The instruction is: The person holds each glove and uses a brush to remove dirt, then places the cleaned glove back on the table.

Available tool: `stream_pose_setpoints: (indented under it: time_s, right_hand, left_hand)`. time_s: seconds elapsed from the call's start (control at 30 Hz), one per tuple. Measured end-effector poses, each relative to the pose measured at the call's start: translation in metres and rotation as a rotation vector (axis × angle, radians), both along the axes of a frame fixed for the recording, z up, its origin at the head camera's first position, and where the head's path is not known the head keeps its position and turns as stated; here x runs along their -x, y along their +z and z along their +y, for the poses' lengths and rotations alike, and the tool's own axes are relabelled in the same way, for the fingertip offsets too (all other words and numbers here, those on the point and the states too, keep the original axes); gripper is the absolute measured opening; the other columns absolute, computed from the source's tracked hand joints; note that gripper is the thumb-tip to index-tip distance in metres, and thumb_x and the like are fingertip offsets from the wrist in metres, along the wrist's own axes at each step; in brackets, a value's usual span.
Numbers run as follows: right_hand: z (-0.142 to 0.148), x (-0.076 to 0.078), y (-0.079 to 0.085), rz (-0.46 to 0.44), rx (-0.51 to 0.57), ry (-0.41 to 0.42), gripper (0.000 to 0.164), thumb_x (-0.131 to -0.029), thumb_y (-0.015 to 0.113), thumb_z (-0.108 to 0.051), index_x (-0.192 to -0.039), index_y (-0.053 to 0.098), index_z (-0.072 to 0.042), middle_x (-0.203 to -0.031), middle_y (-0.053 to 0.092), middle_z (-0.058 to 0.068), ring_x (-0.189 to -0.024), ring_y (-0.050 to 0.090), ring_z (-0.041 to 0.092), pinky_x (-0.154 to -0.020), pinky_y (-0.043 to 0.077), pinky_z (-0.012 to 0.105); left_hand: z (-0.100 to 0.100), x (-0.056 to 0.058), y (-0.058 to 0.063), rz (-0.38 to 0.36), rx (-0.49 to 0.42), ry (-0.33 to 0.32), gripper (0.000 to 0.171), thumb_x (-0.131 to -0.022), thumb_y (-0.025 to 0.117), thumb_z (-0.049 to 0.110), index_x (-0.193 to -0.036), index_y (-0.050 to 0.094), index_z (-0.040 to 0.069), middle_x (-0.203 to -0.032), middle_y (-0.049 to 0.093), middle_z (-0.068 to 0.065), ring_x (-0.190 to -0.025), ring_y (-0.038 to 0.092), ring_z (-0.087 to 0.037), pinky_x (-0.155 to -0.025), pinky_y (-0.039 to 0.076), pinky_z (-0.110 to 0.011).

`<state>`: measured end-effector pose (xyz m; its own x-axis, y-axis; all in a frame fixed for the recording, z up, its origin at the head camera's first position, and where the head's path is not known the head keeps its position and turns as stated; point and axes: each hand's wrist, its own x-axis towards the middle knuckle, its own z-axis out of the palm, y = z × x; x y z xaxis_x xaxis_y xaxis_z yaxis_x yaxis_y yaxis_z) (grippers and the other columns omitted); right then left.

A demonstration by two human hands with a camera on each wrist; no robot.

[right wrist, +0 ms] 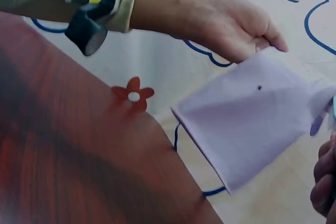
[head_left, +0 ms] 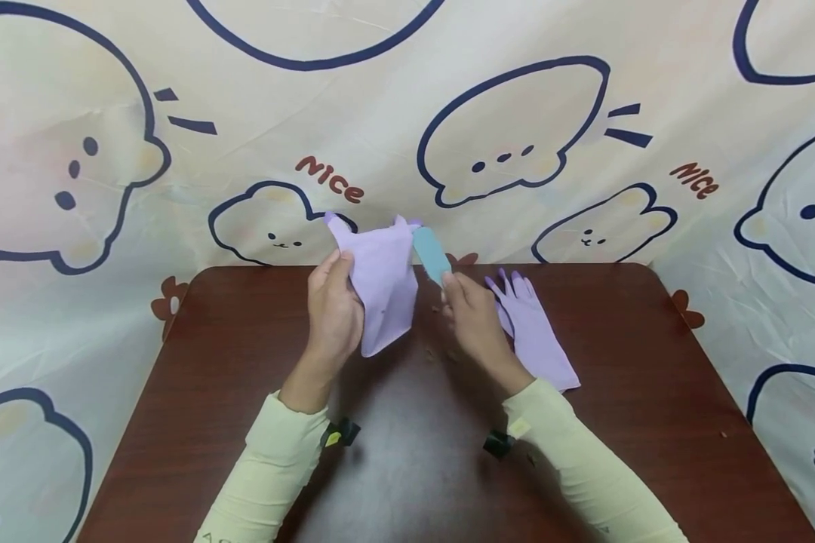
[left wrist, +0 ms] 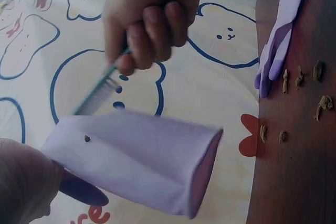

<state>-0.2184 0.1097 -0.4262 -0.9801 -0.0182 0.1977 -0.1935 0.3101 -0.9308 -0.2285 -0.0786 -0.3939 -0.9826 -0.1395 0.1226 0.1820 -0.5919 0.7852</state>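
My left hand (head_left: 335, 308) grips a lilac rubber glove (head_left: 384, 283) with darker purple fingertips, thumb in front, raised above the table's far side. The cuff hangs down with its opening visible in the left wrist view. A small dark crumb (left wrist: 87, 138) clings to the glove's surface. In my right hand (head_left: 474, 315) is a teal brush (head_left: 432, 253) with pale bristles, its handle wrapped by curled fingers. The brush head is right at the glove's finger end. On the table just beyond my right wrist lies a second lilac glove (head_left: 542, 341), fingers pointing away.
Several brown dry crumbs (left wrist: 325, 104) are scattered on the dark wooden table (head_left: 197, 392) near the second glove. A white cloth (head_left: 380, 151) printed with cartoon outlines hangs behind and beside the table. Dark wrist cameras sit at both sleeves.
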Motion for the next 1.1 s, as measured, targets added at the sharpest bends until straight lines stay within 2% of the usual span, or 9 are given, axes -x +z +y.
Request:
stream_pose_setpoints:
  time_s: [0.07, 0.13, 0.27, 0.37, 0.57, 0.73, 0.8, 1.0, 1.1]
  right_hand:
    - [-0.002, -0.004, 0.002, 0.010, 0.085, 0.039, 0.046, -0.108, 0.047, -0.043, -0.087, 0.055, -0.004, -0.064, 0.048, 0.013, -0.053, 0.044, 0.015, -0.046, 0.036, 0.025]
    - [-0.006, -0.007, 0.004, 0.055, 0.103, 0.074, 0.045, -0.109, 0.047, -0.040, -0.085, 0.055, -0.002, -0.062, 0.047, 0.012, -0.052, 0.043, 0.015, -0.045, 0.034, 0.025]
    - [-0.013, -0.010, 0.003, 0.181, -0.064, 0.098, 0.041, -0.110, 0.046, -0.034, -0.081, 0.056, -0.007, -0.059, 0.048, 0.002, -0.053, 0.044, 0.012, -0.049, 0.034, 0.025]
    - [-0.015, -0.010, -0.001, 0.213, -0.167, 0.111, 0.040, -0.110, 0.045, -0.035, -0.080, 0.056, -0.012, -0.059, 0.048, -0.004, -0.055, 0.047, 0.010, -0.052, 0.036, 0.025]
    - [-0.006, -0.006, -0.005, 0.177, -0.164, 0.049, 0.040, -0.110, 0.045, -0.038, -0.082, 0.057, -0.012, -0.061, 0.051, 0.002, -0.056, 0.048, 0.014, -0.053, 0.038, 0.026]
    - [0.003, -0.005, -0.006, 0.044, -0.005, 0.040, 0.047, -0.109, 0.045, -0.045, -0.087, 0.055, -0.004, -0.065, 0.049, 0.015, -0.052, 0.045, 0.015, -0.046, 0.036, 0.026]
    - [0.003, -0.007, -0.006, 0.038, 0.033, 0.065, 0.046, -0.109, 0.045, -0.044, -0.088, 0.055, -0.003, -0.065, 0.047, 0.016, -0.051, 0.044, 0.014, -0.044, 0.036, 0.026]
    - [-0.005, -0.018, -0.013, 0.265, -0.154, 0.204, 0.030, -0.110, 0.049, -0.023, -0.082, 0.054, -0.012, -0.060, 0.049, -0.001, -0.053, 0.047, 0.009, -0.047, 0.036, 0.025]
    - [-0.005, -0.019, -0.021, 0.276, -0.177, 0.270, 0.031, -0.110, 0.049, -0.022, -0.080, 0.052, -0.014, -0.060, 0.050, -0.004, -0.051, 0.048, 0.007, -0.045, 0.038, 0.025]
  left_hand:
    - [0.002, 0.001, -0.001, -0.003, 0.016, 0.007, 0.037, -0.110, 0.033, 0.011, -0.126, 0.055, -0.013, -0.110, 0.064, -0.010, -0.103, 0.063, -0.019, -0.089, 0.055, -0.030]
    - [0.004, 0.001, -0.001, -0.008, 0.029, 0.010, 0.037, -0.110, 0.033, 0.012, -0.125, 0.057, -0.013, -0.108, 0.064, -0.009, -0.102, 0.063, -0.018, -0.088, 0.055, -0.030]
    - [0.008, 0.002, 0.000, -0.012, 0.015, 0.006, 0.038, -0.109, 0.034, 0.011, -0.129, 0.056, -0.014, -0.116, 0.063, -0.013, -0.110, 0.063, -0.019, -0.096, 0.055, -0.032]
    - [0.011, 0.001, 0.004, -0.002, -0.018, -0.020, 0.041, -0.110, 0.033, 0.010, -0.136, 0.051, -0.016, -0.127, 0.059, -0.018, -0.123, 0.058, -0.022, -0.109, 0.049, -0.037]
    - [0.007, -0.002, 0.012, -0.014, -0.061, -0.083, 0.046, -0.111, 0.030, 0.013, -0.149, 0.036, -0.013, -0.146, 0.047, -0.021, -0.139, 0.049, -0.026, -0.119, 0.040, -0.042]
    - [0.002, -0.001, 0.013, -0.014, -0.061, -0.061, 0.045, -0.112, 0.028, 0.013, -0.147, 0.037, -0.012, -0.142, 0.048, -0.020, -0.133, 0.052, -0.026, -0.116, 0.042, -0.040]
    - [0.002, 0.001, 0.013, -0.015, -0.074, -0.053, 0.044, -0.111, 0.028, 0.013, -0.145, 0.039, -0.013, -0.138, 0.049, -0.019, -0.131, 0.052, -0.026, -0.116, 0.042, -0.040]
    - [0.001, 0.004, 0.015, -0.016, -0.102, -0.115, 0.047, -0.112, 0.026, 0.015, -0.151, 0.032, -0.010, -0.147, 0.044, -0.018, -0.140, 0.046, -0.026, -0.122, 0.034, -0.041]
    - [0.001, 0.005, 0.019, -0.027, -0.105, -0.156, 0.049, -0.112, 0.027, 0.017, -0.155, 0.024, -0.007, -0.153, 0.039, -0.016, -0.143, 0.042, -0.024, -0.124, 0.031, -0.038]
